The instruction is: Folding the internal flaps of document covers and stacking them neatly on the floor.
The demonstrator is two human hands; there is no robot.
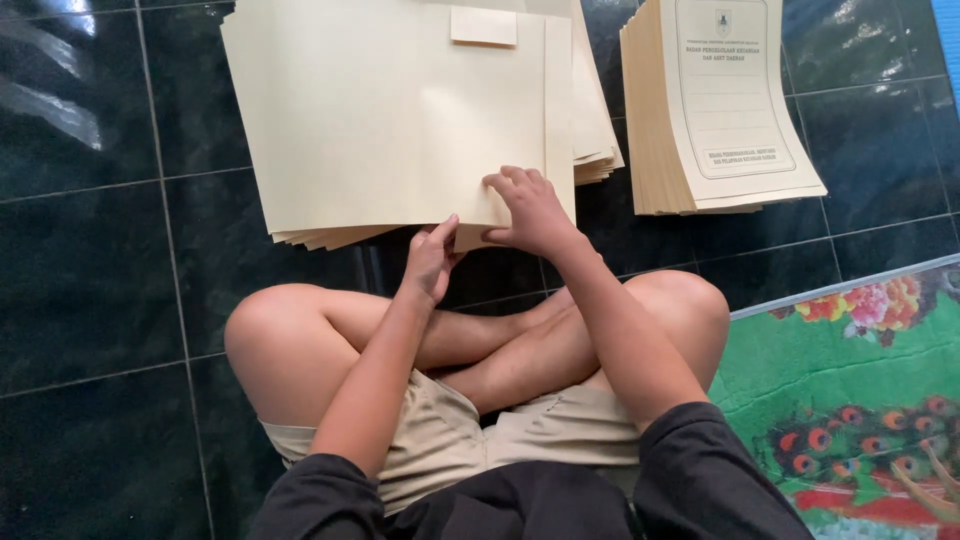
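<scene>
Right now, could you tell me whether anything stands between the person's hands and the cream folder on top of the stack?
Nothing visible does. The right hand rests on the top folder, and the left hand touches its near edge.

floor left of the open folder pile (400, 120): bare dark tiles, room to pass | gap between that pile and the printed folder stack (720, 110): thin | near edge: crossed legs (480, 345) block | right: flowery mat (850, 400)
</scene>
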